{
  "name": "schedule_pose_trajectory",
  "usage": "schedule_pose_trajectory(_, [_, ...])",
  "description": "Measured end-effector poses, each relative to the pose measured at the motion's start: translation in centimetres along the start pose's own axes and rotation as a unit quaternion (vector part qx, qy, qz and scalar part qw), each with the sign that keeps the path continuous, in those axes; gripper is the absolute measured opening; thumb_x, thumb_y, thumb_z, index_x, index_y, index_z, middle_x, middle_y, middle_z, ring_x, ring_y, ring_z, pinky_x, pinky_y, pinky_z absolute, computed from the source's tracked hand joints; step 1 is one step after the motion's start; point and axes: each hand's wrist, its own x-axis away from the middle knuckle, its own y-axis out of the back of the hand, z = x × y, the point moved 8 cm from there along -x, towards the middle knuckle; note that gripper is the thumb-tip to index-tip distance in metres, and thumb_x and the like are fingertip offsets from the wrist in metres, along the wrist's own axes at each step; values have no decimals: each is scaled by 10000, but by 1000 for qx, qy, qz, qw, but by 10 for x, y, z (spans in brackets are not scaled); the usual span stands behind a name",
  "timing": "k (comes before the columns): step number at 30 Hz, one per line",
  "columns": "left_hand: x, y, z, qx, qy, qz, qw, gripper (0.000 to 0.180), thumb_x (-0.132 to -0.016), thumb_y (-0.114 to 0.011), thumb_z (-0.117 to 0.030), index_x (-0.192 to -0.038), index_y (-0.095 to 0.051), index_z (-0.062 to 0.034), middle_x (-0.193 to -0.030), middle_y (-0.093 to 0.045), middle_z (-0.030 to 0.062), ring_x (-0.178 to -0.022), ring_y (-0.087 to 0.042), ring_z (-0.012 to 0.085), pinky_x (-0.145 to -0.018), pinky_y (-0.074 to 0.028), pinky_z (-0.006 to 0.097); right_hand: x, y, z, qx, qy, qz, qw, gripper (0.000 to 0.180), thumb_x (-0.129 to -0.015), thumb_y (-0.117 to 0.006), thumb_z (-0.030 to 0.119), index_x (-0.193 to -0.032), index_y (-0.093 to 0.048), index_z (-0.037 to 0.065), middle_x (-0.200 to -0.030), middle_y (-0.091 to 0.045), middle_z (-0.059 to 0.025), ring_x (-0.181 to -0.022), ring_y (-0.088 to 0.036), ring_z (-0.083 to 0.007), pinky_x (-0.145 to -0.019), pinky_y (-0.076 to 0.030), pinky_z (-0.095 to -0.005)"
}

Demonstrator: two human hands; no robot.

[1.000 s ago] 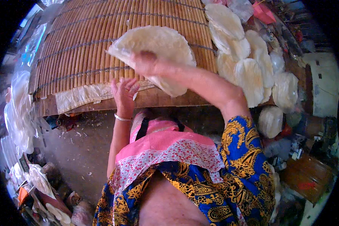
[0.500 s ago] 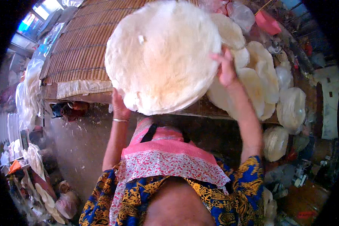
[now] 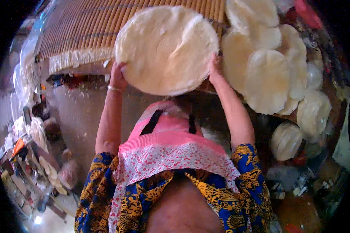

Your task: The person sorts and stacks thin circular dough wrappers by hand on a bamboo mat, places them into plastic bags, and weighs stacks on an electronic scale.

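Note:
A large round off-white sheet [image 3: 167, 50], thick and soft-looking with a crease on its right half, is held up in front of me. I cannot tell its material. My left hand [image 3: 118, 77] grips its lower left edge, with most fingers hidden. On the opposite side my right hand [image 3: 215, 69] is closed on the right edge, fingers partly behind it. Beyond the sheet lies a slatted bamboo mat [image 3: 77, 35]. Just right of my right hand, similar round sheets [image 3: 267, 73] overlap in a loose pile.
Wrapped stacks of round sheets [image 3: 314, 112] sit at the right, with another bundle [image 3: 286, 141] lower down. Clear plastic bags [image 3: 25, 81] hang at the left. Pale cloth [image 3: 79, 60] edges the mat's front. Clutter [image 3: 39, 167] stands at the lower left.
The sheet has come lower and nearer to me, tilting flatter. My right hand has moved left and down, and its raised fingers have closed round the edge. The head view has shifted.

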Motion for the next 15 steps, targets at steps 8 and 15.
schedule_pose_trajectory(8, [2, -17, 1, -20, -30, 28, 999, 384, -718, -521, -56, -1094, -470, 6, -1051, -548, 110, -950, -543, 212, -834, -444, 357, -23, 23, -11, 138, 33, -38, 989, 510, -868, -326, 406, -1035, -462, -57, -1117, -475, -242, -1020, -465, -370, -848, -378, -417])
schedule_pose_trajectory(15, [8, -11, 4, 62, 14, 27, 998, 410, -700, -504, -43, -1101, -465, 34, -1042, -555, 135, -937, -556, 229, -836, -448, 351, 23, 38, 8, 19, -15, -85, 996, 381, -843, -459, 335, -1067, -504, 30, -1001, -555, -117, -889, -531, -233, -750, -432, -355])
